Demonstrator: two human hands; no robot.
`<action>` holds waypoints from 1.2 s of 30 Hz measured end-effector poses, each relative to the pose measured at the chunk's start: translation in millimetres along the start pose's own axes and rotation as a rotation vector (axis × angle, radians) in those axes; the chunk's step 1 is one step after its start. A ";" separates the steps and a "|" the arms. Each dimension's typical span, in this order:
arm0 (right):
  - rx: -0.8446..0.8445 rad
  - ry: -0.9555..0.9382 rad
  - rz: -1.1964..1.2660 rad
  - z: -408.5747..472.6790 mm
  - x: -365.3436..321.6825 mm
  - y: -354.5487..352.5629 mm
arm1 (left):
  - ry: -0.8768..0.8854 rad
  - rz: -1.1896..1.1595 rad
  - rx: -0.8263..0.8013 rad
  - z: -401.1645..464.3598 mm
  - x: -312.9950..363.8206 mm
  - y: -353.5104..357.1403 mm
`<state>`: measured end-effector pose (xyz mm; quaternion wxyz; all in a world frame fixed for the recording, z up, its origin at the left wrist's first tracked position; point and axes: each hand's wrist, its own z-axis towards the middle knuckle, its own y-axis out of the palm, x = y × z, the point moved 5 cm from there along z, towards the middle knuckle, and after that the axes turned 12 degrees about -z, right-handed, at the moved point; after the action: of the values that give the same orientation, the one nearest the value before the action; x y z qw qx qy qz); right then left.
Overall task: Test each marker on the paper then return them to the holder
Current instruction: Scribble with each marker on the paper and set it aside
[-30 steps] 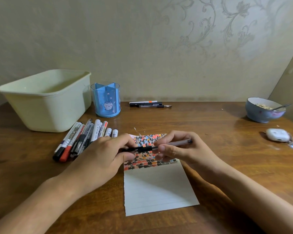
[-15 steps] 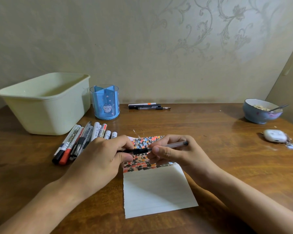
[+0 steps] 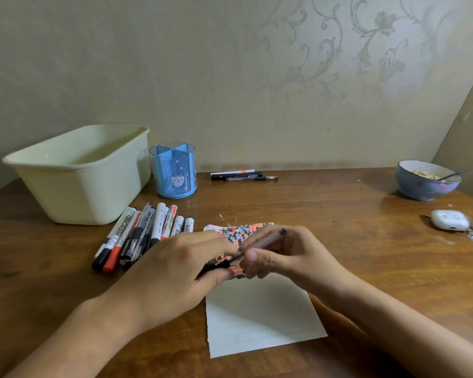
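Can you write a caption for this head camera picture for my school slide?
Both hands hold a pen over scribbled paper, markers nearby.

Pale green tub (image 3: 77, 175) at 10 o'clock on wooden surface (image 3: 366, 268). Blue bowl (image 3: 426, 184) at 2 o'clock, food inside, spoon (image 3: 453, 174) leaning on rim. White earbud case (image 3: 448, 219) just below bowl, keyring attached. Patterned wallpaper (image 3: 339, 64) behind.

holder (image 3: 175, 173): 1 | tub (image 3: 77, 173): 1 | bowl (image 3: 426, 181): 1 | paper (image 3: 260, 320): 1 | hands: 2
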<state>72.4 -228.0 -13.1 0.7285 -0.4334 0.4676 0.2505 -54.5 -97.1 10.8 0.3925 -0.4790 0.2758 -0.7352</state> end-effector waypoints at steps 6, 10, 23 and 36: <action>0.087 0.043 -0.102 2.4 11.1 -18.8 | -0.125 0.119 0.135 -1.3 -20.0 -24.9; 0.120 0.023 -0.235 3.5 12.5 -22.3 | -0.315 0.196 0.288 -4.6 -49.9 -52.4; 0.150 -0.036 -0.483 5.5 16.4 -21.1 | -0.510 0.257 0.253 -15.1 -84.6 -59.4; 0.267 -0.046 -0.688 10.7 29.9 -44.2 | -0.321 0.281 -0.195 -0.3 -31.2 -1.8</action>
<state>124.5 -242.0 -20.5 0.8306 -0.4607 0.3064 -0.0624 -48.1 -69.8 -3.2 0.4818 -0.5823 0.3435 -0.5575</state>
